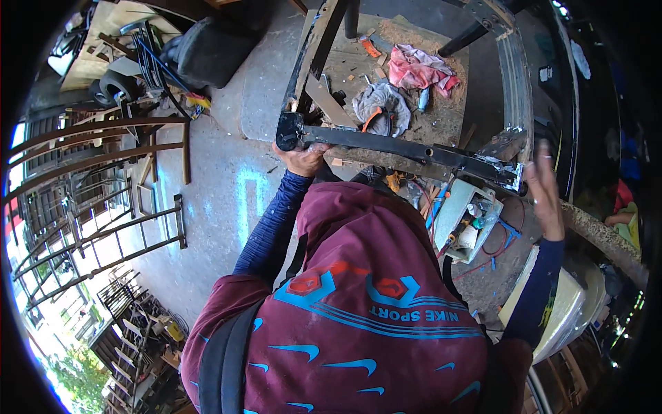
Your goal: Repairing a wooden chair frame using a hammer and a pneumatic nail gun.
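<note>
Clasped from beneath on the near left corner of the frame (386, 142), the left hand (303, 161) seemingly steadies it ahead of the torso (386, 269), while the right hand (545, 192), fingers straight, flanks the near right corner, perhaps bracing, contact unclear.

My left hand (303, 160) holds the frame (386, 143) near one corner; my right hand (546, 196), fingers extended, is just beside another, and rags (414, 67) lie beyond

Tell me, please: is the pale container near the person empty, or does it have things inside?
Not empty: the pale container is open at the top, and several small items show inside it.
</note>
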{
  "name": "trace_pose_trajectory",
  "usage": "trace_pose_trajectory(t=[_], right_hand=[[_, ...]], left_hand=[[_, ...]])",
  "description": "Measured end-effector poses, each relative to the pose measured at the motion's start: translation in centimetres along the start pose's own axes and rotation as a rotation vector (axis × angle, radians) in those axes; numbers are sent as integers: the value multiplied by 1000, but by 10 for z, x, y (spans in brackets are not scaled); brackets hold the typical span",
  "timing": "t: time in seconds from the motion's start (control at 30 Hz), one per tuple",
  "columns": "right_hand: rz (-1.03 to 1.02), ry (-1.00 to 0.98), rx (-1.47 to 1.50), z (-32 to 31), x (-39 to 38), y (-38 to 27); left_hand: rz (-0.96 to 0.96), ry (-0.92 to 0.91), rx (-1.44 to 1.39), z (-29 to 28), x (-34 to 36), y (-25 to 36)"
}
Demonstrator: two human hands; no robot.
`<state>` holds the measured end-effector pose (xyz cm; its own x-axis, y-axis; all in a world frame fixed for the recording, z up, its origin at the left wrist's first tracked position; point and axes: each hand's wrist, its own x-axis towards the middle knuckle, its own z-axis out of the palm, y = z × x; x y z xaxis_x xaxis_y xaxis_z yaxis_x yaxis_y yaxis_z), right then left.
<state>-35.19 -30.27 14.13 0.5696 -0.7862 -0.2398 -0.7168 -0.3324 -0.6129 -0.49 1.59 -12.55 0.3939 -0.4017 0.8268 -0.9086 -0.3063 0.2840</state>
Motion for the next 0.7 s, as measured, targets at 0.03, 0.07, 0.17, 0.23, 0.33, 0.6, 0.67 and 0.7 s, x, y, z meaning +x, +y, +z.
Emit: trace_pose_trajectory(t=[0.03, 0.07, 0.17, 0.23, 0.33, 0.6, 0.67, 0.7], right_hand=[[-258, 286, -213, -1, 4, 6], [-288, 383, -20, -2, 9, -13], [-411, 317, 268, 15, 18, -103], [-328, -325, 450, 59, 37, -157], [-83, -849, 399, 131, 79, -202], [189, -1165, 610, 185, 113, -202], [171, -1185, 613, 187, 116, -203], [150, -1202, 623, 187, 116, -204]], left_hand=[[27, 10, 13, -1, 0, 0], [37, 12, 17, -2, 6, 5], [-333, -57, -243, -9, 12, 17], [-195, 21, -77, -3, 1, 6], [-270, -25, -173, -11, 11, 9], [-603, -5, -457, -26, 68, 46], [-661, -108, -507, -27, 65, 46], [-665, -108, -510, -27, 57, 40]])
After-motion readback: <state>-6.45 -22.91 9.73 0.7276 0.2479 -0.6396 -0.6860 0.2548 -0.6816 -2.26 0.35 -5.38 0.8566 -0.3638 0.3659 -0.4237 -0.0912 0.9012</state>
